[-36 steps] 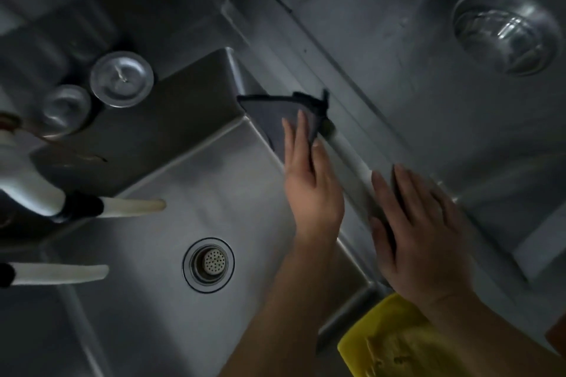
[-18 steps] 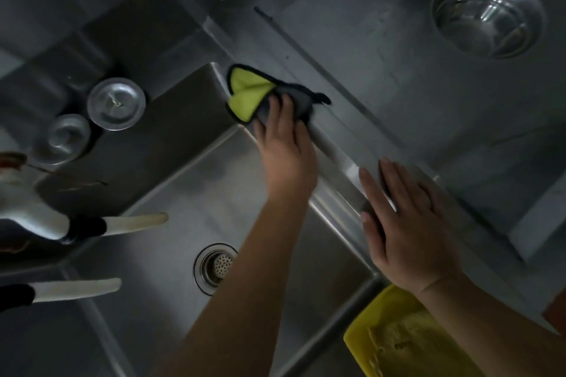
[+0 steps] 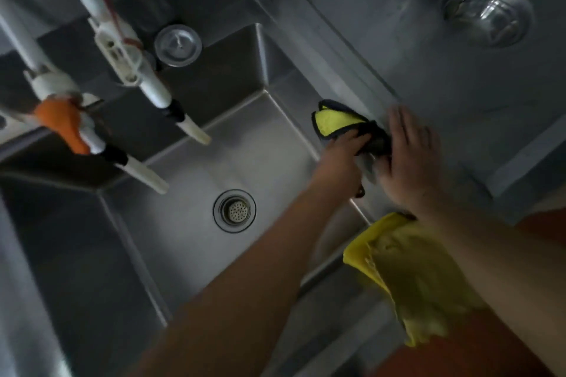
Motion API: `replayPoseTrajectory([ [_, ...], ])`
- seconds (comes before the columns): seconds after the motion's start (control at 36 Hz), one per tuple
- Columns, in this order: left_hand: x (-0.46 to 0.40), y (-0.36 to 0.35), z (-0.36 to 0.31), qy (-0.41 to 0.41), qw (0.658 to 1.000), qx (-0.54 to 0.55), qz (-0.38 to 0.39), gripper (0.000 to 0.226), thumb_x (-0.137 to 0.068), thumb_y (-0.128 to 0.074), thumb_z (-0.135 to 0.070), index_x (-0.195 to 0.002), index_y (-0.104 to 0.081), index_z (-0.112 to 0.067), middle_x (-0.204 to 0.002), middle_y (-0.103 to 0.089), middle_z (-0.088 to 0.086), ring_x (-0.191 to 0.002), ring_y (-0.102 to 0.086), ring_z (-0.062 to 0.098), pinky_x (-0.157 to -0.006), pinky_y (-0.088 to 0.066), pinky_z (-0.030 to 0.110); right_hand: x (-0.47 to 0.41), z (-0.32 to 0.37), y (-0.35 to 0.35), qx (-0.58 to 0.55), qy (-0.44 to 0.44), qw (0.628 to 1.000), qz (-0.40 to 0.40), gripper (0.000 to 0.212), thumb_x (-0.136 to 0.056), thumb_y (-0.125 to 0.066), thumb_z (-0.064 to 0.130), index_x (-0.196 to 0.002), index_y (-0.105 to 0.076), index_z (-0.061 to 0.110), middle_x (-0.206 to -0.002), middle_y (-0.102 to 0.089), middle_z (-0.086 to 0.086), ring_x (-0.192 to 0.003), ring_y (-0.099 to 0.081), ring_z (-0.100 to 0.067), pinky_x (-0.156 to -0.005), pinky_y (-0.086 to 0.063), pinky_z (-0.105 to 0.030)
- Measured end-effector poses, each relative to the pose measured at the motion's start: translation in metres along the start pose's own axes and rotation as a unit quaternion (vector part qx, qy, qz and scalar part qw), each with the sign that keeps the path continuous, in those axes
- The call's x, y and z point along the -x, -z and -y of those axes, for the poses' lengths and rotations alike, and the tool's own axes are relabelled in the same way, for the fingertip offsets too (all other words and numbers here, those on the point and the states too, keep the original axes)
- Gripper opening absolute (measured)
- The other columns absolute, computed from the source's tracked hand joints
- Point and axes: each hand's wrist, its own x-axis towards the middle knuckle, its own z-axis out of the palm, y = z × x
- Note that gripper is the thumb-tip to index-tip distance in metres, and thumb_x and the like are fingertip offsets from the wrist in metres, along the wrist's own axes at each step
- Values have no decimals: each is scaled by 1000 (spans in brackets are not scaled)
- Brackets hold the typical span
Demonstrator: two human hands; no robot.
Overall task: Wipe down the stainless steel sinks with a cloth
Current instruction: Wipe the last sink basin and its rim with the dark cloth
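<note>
Seen from above, two bare forearms reach forward over a stainless steel double sink. Nearest the viewer, below the right wrist, a crumpled yellow cloth (image 3: 419, 278) hangs at the front edge of the sink.

The left hand (image 3: 340, 159) holds a folded cleaning cloth (image 3: 340, 122), dark grey outside and bright yellow-green inside, its fingers (image 3: 355, 139) curled around the cloth's near edge. The cloth lies against the steel divider (image 3: 309, 49) between the two basins, on the upper part of the left basin's right wall.

The right hand (image 3: 407, 162) lies flat on top of the divider, just right of the cloth and touching its dark end, fingers (image 3: 398, 125) straight, spread and slightly blurred.

Left of the left fingers and lower down, the left basin (image 3: 190, 180) has a round perforated drain strainer (image 3: 235, 210) in its floor. Farther left, two white faucet spouts (image 3: 144, 168) slant over that basin, one bearing an orange part. Beyond them, a round metal sink stopper (image 3: 178, 45) rests against the basin's back wall.

Beyond the right fingers, the right basin (image 3: 428, 70) holds a large shiny drain (image 3: 487, 11) at its far end.
</note>
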Motion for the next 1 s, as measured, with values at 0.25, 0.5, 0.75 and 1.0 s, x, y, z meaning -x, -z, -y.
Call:
replayPoseTrajectory([
  [0.25,154,88,23,301,856,410,-96,37,-92,-51,7,-122,-59,-13,-98,-64,12,-82,-63,25,-58,-51,30,94,81,48,-240,-117,964,-14,73,-79,-51,28,-148,-41,4,-152,-39,-24,-141,-35,-39,-117,-25,-44],
  [0.5,313,141,24,173,727,663,-47,50,-84,-60,1,-130,-64,-19,-129,-65,13,-107,-67,25,-83,-59,36,221,187,79,-611,-319,641,339,66,-71,-68,57,-130,-57,29,-140,-56,1,-128,-52,-22,-103,-38,-45],
  [0.75,391,147,57,210,661,712,-108,34,-87,-61,-10,-118,-70,-19,-114,-71,8,-99,-70,20,-93,-54,34,237,219,89,-730,-291,440,435,25,-78,-68,16,-100,-80,10,-117,-72,-15,-104,-72,-30,-83,-60,-51],
  [1.0,428,110,64,310,711,615,-142,64,-76,-79,-20,-135,-57,-32,-125,-69,9,-111,-68,32,-84,-57,56,244,263,128,-635,-147,654,383,21,-90,-61,-1,-100,-73,13,-96,-77,-6,-86,-74,-20,-64,-62,-40],
])
